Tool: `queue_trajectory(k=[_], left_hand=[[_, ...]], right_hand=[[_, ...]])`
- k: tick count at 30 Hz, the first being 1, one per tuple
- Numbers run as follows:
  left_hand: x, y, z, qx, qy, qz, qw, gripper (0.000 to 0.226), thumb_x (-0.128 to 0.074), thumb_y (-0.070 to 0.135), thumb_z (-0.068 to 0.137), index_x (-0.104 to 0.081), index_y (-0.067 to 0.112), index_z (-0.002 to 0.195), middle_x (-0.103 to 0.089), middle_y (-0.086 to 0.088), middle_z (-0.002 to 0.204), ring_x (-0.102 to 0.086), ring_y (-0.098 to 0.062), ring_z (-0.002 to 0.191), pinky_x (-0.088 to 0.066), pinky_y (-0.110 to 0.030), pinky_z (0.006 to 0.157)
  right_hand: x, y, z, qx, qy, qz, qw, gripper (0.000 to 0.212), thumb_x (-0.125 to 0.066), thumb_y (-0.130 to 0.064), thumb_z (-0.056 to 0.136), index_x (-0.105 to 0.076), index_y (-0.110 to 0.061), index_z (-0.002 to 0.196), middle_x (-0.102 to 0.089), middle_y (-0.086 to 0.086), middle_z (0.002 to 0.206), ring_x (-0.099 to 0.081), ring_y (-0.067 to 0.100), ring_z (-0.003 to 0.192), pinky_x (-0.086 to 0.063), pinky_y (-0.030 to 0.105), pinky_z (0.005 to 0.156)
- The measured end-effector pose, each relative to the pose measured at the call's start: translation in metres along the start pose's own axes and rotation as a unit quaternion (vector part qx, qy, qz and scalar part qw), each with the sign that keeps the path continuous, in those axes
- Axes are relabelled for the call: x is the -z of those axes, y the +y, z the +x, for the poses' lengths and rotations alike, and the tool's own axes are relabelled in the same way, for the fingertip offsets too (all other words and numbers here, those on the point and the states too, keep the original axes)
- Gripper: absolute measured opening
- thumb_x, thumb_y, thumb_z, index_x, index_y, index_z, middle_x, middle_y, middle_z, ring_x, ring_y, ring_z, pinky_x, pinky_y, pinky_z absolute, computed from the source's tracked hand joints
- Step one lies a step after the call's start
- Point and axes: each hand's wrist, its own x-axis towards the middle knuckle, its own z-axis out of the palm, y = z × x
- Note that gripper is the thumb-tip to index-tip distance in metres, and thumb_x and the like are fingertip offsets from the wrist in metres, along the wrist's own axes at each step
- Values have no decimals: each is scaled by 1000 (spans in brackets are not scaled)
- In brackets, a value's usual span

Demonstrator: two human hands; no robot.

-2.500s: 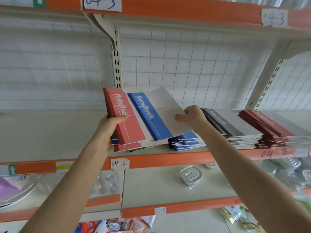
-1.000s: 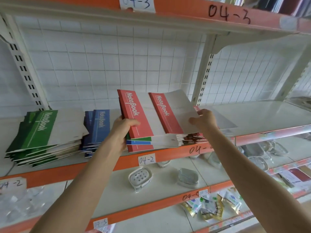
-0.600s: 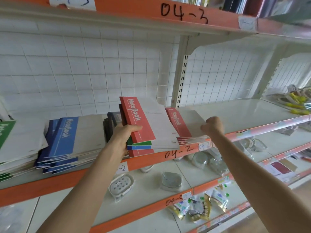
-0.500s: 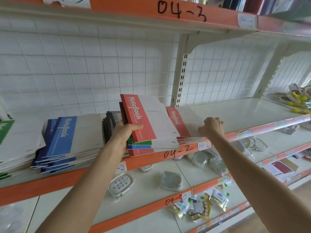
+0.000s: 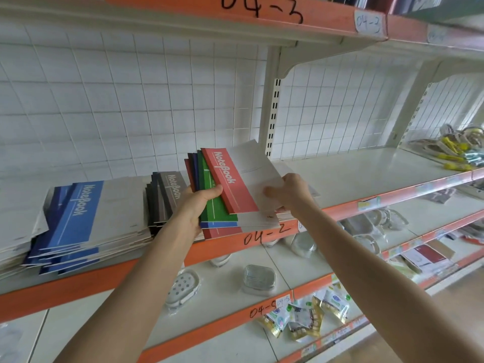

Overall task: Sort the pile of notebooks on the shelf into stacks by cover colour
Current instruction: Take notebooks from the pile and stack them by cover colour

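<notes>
My left hand [image 5: 195,205] grips a fanned bundle of notebooks above the shelf's front edge; green [image 5: 212,205], blue and red covers show in it. On top lies a red notebook [image 5: 230,179], and my right hand [image 5: 288,191] pinches its white right part. A blue stack [image 5: 78,213] lies on the shelf [image 5: 366,169] at the left. A grey-black stack [image 5: 167,197] lies just left of my left hand. The red stack on the shelf is mostly hidden behind the held notebooks and my right hand.
The orange shelf edge [image 5: 262,237] carries the label 04-2. Right of my hands the shelf is bare as far as yellow-handled goods [image 5: 453,150] at the far right. The shelf below holds clear soap dishes [image 5: 258,277] and snack packets [image 5: 306,315].
My right hand left the red stack on the shelf and now pinches the top red notebook of the bundle. The bundle has fanned out, showing the green cover. The view shifted slightly right.
</notes>
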Motion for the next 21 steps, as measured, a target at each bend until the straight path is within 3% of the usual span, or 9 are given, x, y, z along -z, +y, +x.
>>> queue_trajectory(k=[4, 7, 10, 13, 15, 17, 18, 20, 21], left_hand=[[6, 2, 1, 6, -2, 18, 1000, 21, -61, 1, 84, -56, 11, 102, -65, -8, 86, -64, -22, 72, -48, -29, 55], [14, 3, 2, 6, -4, 35, 999, 31, -59, 0, 84, -56, 6, 115, -66, -11, 91, -65, -24, 75, -50, -30, 57], [21, 4, 3, 5, 3, 31, 1000, 34, -59, -2, 84, -54, 6, 117, -65, -11, 90, -64, -25, 74, -50, -30, 56], [29, 5, 2, 3, -1, 28, 1000, 34, -59, -2, 84, -55, 8, 117, -66, -10, 92, -65, -25, 75, -50, -31, 57], [33, 6, 0, -4, -1, 23, 1000, 34, -60, -2, 84, -55, 10, 116, -66, -9, 91, -65, -24, 75, -50, -31, 57], [37, 8, -2, -9, 5, 16, 1000, 34, -62, -2, 83, -54, 12, 113, -66, -7, 89, -65, -23, 73, -49, -30, 55], [39, 9, -3, -11, 10, 13, 1000, 34, -64, -1, 83, -54, 13, 113, -66, -6, 89, -65, -22, 73, -49, -30, 55], [45, 11, -5, -19, 26, 9, 999, 36, -66, 1, 82, -54, 14, 113, -66, -5, 90, -65, -21, 72, -51, -28, 49], [49, 12, -6, -24, 39, 4, 999, 36, -66, 2, 82, -54, 14, 114, -66, -5, 90, -65, -20, 72, -51, -26, 45]], right_hand=[[17, 15, 16, -13, 80, -52, 995, 35, -69, -15, 77, -57, 2, 105, -65, 17, 100, -64, 35, 92, -55, 44, 77], [25, 25, 26, -36, 122, -92, 988, 35, -68, -13, 76, -58, 2, 105, -65, 19, 103, -63, 33, 91, -49, 32, 67], [28, 29, 30, -52, 136, -137, 980, 27, -63, -9, 80, -57, 3, 103, -63, 20, 105, -60, 32, 91, -42, 29, 65], [25, 29, 24, -70, 96, -246, 962, 27, -58, -11, 85, -58, 1, 109, -58, 19, 113, -54, 34, 106, -45, 33, 76], [18, 24, 17, -37, 99, -315, 943, 32, -55, -20, 89, -54, -2, 116, -51, 17, 122, -44, 33, 117, -44, 40, 89], [5, 10, 12, 36, 90, -281, 955, 31, -51, -28, 93, -58, -3, 109, -55, 16, 115, -50, 30, 108, -46, 40, 86], [-2, -1, 9, 59, 61, -223, 971, 29, -47, -30, 95, -61, -4, 95, -59, 16, 101, -56, 26, 92, -48, 35, 76], [-19, -30, -2, 26, -44, -48, 998, 30, -45, -29, 95, -56, -9, 75, -58, 12, 76, -53, 21, 63, -45, 27, 58], [-27, -43, -9, -1, -92, 17, 996, 26, -49, -29, 93, -58, -8, 80, -59, 11, 74, -54, 20, 60, -48, 27, 56]])
